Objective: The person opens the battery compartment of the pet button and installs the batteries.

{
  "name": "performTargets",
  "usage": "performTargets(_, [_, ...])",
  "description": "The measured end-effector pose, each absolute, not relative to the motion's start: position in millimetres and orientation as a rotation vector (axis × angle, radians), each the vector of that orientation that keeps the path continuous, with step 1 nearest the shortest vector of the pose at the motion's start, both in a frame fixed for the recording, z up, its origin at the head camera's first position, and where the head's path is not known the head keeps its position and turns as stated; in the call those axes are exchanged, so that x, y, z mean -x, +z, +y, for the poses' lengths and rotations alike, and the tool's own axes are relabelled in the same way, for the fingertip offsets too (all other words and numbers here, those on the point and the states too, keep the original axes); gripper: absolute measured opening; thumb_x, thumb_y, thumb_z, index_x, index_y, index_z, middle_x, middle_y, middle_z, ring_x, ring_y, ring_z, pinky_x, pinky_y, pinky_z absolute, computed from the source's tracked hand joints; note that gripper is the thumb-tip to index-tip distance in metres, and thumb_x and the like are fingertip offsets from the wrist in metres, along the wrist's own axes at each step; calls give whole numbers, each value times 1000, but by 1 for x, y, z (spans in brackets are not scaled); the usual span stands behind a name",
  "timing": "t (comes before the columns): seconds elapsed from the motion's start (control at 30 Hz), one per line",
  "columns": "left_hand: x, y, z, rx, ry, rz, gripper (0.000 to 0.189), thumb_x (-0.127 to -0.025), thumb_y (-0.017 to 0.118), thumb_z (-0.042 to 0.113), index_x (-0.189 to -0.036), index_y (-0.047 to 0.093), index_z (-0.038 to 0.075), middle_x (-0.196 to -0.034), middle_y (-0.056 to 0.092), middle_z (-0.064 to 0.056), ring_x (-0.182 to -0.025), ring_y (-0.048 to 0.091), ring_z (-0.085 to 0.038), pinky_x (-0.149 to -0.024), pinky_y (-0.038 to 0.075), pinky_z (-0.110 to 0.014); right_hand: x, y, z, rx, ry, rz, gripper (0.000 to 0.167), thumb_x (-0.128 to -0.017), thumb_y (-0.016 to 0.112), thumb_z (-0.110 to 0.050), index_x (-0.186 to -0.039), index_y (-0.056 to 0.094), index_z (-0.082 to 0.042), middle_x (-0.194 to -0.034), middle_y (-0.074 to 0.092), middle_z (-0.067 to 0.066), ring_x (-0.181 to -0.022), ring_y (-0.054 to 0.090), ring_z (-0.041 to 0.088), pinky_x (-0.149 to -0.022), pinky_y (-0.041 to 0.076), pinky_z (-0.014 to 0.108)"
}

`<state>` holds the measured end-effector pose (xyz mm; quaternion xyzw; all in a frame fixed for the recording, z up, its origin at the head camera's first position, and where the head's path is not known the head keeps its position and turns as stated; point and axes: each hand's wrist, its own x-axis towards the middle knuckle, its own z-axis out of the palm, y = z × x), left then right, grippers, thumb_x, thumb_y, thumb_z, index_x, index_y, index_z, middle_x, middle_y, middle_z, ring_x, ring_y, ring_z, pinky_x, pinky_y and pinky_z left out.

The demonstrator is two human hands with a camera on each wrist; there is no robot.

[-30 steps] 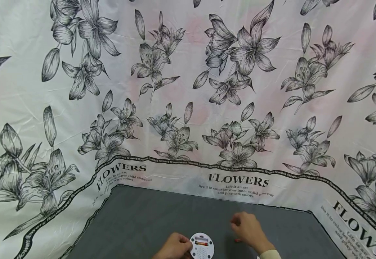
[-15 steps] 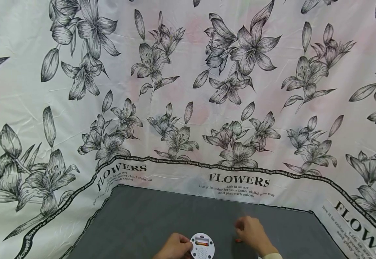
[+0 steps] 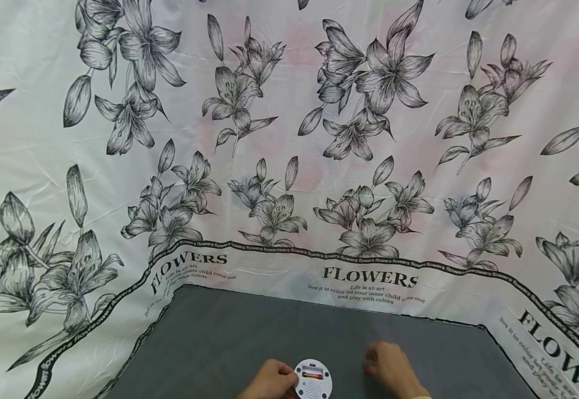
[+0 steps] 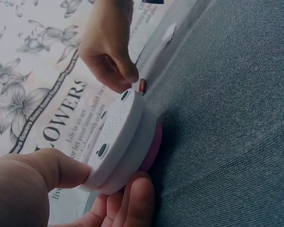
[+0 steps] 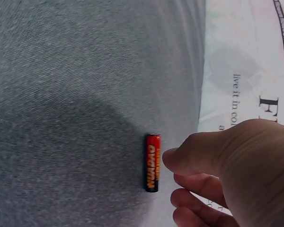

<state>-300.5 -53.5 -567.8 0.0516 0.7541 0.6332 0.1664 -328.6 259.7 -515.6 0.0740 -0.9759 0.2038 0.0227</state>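
Observation:
My left hand (image 3: 270, 380) grips a round white device (image 3: 314, 389) by its edge, thumb on the face with the dark feet and fingers underneath. That face has small holes and a battery slot with one battery (image 3: 312, 376) in it. Pink shows on the device's far side in the left wrist view. A loose red battery (image 5: 153, 163) with a black end lies on the grey cloth. My right hand (image 3: 391, 368) is right beside it, thumb tip close to the battery and fingers loosely bent, holding nothing.
Grey cloth (image 3: 229, 327) covers the work surface. White fabric (image 3: 269, 271) printed with lilies and lettering stands around its back and sides. A small white item (image 4: 169, 33) lies on the cloth beyond the right hand in the left wrist view.
My right hand has moved slightly right and lower, coming down beside the loose battery. My left hand and the white device stay nearly in place.

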Motion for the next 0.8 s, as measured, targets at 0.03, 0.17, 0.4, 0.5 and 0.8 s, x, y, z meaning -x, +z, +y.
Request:
performTargets(0.03, [301, -568, -53, -147, 1802, 2147, 20, -95, 62, 6, -101, 75, -8, -84, 77, -7, -72, 74, -11, -67, 63, -25, 328, -517, 260, -231, 634, -3026, 16, -78, 82, 2, -90, 78, -8, -87, 75, 3, -81, 71, 23, -75, 61, 49])
performTargets(0.17, [300, -569, -53, -143, 1812, 2146, 20, -94, 62, 6, -101, 75, -7, -83, 76, -6, -72, 74, -12, -68, 63, -25, 329, -521, 261, -255, 624, -3023, 17, -77, 83, 2, -89, 77, -9, -87, 75, 2, -81, 71, 22, -76, 62, 49])
performTargets(0.4, [298, -569, -53, -195, 1857, 2140, 20, -92, 62, 5, -99, 75, -8, -82, 76, -8, -72, 75, -14, -67, 64, -27, 331, -533, 266, -282, 606, -2981, 21, -72, 81, 4, -86, 75, -11, -84, 74, 0, -79, 69, 20, -73, 60, 45])
performTargets(0.5, [298, -569, -53, -207, 1855, 2141, 21, -92, 62, 5, -99, 75, -9, -83, 77, -9, -72, 76, -15, -67, 65, -28, 332, -537, 267, -285, 591, -2968, 21, -73, 81, 3, -83, 75, -14, -82, 73, -2, -76, 68, 18, -71, 59, 44])
performTargets(0.8, [298, -567, -54, -196, 1852, 2134, 21, -92, 62, 5, -100, 75, -10, -83, 77, -9, -73, 76, -14, -68, 65, -27, 334, -546, 267, -282, 600, -2975, 21, -78, 79, 3, -76, 75, -17, -78, 73, -2, -71, 65, 15, -66, 57, 41])
